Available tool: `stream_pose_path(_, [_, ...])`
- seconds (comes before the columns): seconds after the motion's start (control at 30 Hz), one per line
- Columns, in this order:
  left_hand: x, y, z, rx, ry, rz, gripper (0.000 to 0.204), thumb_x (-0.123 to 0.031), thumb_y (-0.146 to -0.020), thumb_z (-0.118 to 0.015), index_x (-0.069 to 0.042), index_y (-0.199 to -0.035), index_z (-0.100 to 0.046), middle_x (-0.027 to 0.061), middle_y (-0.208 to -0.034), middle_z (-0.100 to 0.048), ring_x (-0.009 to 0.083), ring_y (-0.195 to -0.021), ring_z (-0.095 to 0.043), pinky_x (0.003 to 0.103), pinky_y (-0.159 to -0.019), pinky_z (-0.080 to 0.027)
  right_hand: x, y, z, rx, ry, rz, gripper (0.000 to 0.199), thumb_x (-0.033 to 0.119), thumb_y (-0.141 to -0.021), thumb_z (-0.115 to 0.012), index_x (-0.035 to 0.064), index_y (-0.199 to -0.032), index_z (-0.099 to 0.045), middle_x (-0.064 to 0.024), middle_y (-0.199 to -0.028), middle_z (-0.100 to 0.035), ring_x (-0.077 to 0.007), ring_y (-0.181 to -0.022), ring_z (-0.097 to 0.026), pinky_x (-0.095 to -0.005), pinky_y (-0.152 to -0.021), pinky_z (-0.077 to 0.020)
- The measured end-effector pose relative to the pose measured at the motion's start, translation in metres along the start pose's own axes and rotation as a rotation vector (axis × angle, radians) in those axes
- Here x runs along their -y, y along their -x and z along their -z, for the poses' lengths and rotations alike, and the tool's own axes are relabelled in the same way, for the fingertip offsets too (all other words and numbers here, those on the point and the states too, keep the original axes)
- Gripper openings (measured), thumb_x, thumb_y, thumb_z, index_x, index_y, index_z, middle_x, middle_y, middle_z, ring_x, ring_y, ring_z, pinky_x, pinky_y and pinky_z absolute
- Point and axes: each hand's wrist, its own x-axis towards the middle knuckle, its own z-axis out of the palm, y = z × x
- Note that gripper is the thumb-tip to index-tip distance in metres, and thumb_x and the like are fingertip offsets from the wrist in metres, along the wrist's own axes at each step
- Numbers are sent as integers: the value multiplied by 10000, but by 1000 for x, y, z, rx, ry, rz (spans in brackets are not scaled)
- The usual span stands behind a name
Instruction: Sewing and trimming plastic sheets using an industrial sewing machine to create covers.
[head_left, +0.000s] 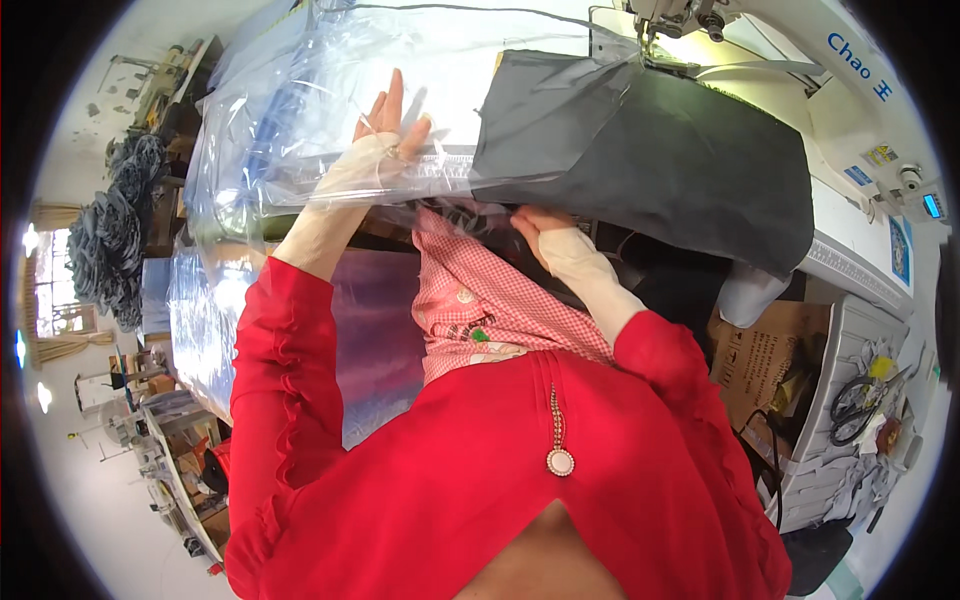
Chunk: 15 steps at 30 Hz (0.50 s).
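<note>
A piece of black fabric (690,160) lies across the sewing machine table, its far edge close to the machine's needle area (650,55). Clear plastic sheeting (270,120) spreads over the left part of the table and overlaps the fabric's left end. My left hand (393,130) is open among the plastic, fingers stretched away from me, left of the fabric. Some of the film crosses my wrist. At the table's near edge, my right hand (550,235) is closed with bent fingers just below the fabric's near edge. Whatever its fingertips hold is hidden. Pale sleeves cover both wrists.
A red-and-white checked cloth (480,290) covers my lap. Right of me are an open cardboard box (765,350) and a grey bin (805,440) beside scissors (855,405) and scraps. Plastic-wrapped stacks (210,320) stand left, below a dark cloth bundle (120,235).
</note>
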Motion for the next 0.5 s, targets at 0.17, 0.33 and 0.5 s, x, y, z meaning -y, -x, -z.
stream_pose_path(0.17, [17, -38, -11, -65, 415, -18, 756, -467, -880, -338, -5, -1398, -39, 223, -1409, -237, 354, -1305, -243, 461, -1063, -121, 91, 55, 77, 297, -826, -190, 220, 210, -923, -450, 8, -874, -520, -82, -674, -597, -141, -615, -579, -256, -586, -444])
stream_pose_path(0.33, [-37, -94, -9, -57, -9, -188, 822, -542, -839, -397, -9, -1395, -110, 263, -1337, -338, 376, -1291, -255, 400, -1067, -158, 102, 61, 149, 50, -1016, -391, 255, 243, -927, -427, 18, -870, -531, -64, -618, -579, -100, -498, -493, -214, -496, -391])
stream_pose_path(0.5, [-33, -174, -36, -60, -68, -308, 786, -575, -833, -399, -87, -1401, -161, 218, -1362, -328, 362, -1305, -231, 395, -1066, -166, 81, 40, 153, -157, -525, -428, 244, 219, -905, -460, 7, -819, -543, -49, -623, -573, -94, -521, -504, -219, -489, -391])
